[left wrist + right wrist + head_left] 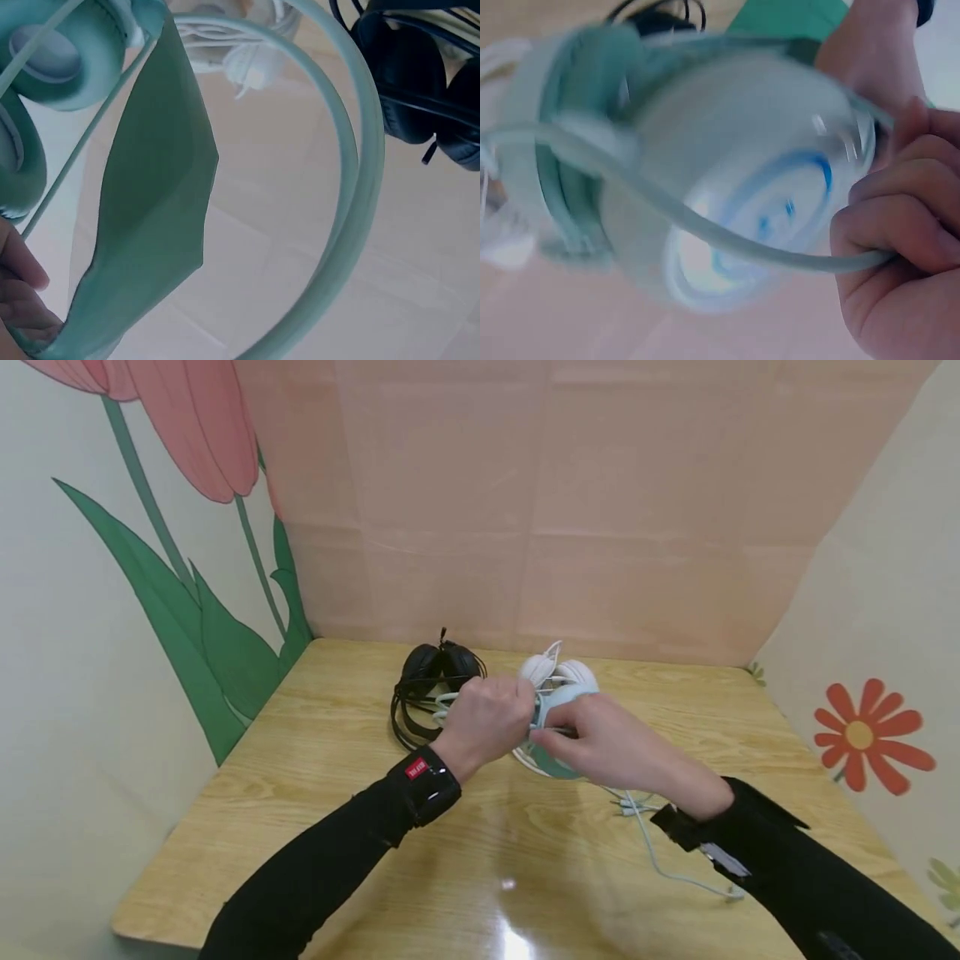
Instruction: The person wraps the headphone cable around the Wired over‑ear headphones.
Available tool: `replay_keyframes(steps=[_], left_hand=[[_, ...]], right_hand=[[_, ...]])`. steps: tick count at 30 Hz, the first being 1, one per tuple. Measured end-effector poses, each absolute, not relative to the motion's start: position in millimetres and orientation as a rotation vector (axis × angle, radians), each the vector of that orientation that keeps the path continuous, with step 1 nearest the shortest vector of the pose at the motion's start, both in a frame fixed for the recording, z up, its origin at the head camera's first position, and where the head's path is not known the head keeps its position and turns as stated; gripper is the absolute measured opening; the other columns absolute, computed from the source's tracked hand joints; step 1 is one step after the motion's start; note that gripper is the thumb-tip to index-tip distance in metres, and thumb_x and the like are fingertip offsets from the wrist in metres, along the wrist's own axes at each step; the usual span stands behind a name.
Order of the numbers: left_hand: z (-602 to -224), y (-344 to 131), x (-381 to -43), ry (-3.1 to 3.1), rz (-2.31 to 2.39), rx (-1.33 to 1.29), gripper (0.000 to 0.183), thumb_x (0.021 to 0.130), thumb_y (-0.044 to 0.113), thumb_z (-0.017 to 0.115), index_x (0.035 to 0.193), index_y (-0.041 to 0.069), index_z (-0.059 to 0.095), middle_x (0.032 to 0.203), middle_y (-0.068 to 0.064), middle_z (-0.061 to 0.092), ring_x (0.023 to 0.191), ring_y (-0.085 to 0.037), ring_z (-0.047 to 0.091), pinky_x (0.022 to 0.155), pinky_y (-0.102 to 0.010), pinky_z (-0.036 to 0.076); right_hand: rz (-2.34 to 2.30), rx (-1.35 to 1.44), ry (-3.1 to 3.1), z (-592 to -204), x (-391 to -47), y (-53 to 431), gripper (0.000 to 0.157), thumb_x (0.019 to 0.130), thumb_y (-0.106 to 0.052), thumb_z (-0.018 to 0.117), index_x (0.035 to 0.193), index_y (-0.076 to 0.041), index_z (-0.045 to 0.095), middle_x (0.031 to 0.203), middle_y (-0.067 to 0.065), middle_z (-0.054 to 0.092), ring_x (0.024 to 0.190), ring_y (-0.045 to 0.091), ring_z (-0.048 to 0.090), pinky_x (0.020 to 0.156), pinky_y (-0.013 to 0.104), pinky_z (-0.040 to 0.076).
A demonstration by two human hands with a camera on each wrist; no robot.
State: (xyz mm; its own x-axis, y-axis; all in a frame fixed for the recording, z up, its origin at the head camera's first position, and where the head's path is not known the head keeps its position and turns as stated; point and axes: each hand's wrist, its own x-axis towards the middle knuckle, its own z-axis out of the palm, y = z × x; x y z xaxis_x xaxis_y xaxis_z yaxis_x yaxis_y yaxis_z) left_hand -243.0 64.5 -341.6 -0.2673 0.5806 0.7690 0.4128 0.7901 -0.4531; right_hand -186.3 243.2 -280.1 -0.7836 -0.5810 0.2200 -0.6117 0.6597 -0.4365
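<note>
Mint-green headphones (566,695) are held over the table between both hands. My left hand (487,718) grips them by the headband; its wide green inner band (154,202) spans the left wrist view. Mint ear cups (75,64) show at that view's upper left. In the right wrist view, one pale outer cup (735,161) bears a blue ring mark, slightly blurred. My right hand (611,739) curls its fingers round the pale green cable (780,259), which runs across in front of the cup. More of this cable trails on the table toward a plug (733,893).
Black headphones (422,668) with coiled black cable sit at the back of the wooden table (337,827). White headphones (577,673) with a bundled white cord lie beyond my hands. A pink cloth (540,510) hangs behind the table, with painted walls on both sides.
</note>
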Motion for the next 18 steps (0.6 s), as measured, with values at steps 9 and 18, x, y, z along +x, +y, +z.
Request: replay_keyframes(steps=[9, 18], left_hand=[[-343.7, 66.0, -238.7, -1.901, 0.239, -0.839, 0.028, 0.087, 0.009, 0.053, 0.062, 0.020, 0.046, 0.054, 0.009, 0.034, 0.043, -0.005, 0.037, 0.040, -0.024, 0.033], [-340.6, 62.7, -236.4, -1.889, 0.258, -0.978, 0.031, 0.093, 0.015, 0.055, 0.063, 0.020, 0.050, 0.053, 0.009, 0.038, 0.044, -0.006, 0.033, 0.040, -0.024, 0.034]], right_hand=[[0.322, 1.146, -2.709, -266.5, -190.1, 253.1, 0.035, 0.088, -0.024, 0.079, 0.064, -0.022, 0.054, 0.054, -0.014, 0.037, 0.046, 0.000, 0.035, 0.046, 0.025, 0.032], [0.045, 0.989, -2.613, -266.5, -200.2, 264.7, 0.062, 0.073, -0.061, 0.082, 0.056, -0.021, 0.037, 0.051, -0.010, 0.027, 0.042, 0.007, 0.030, 0.040, 0.028, 0.023]])
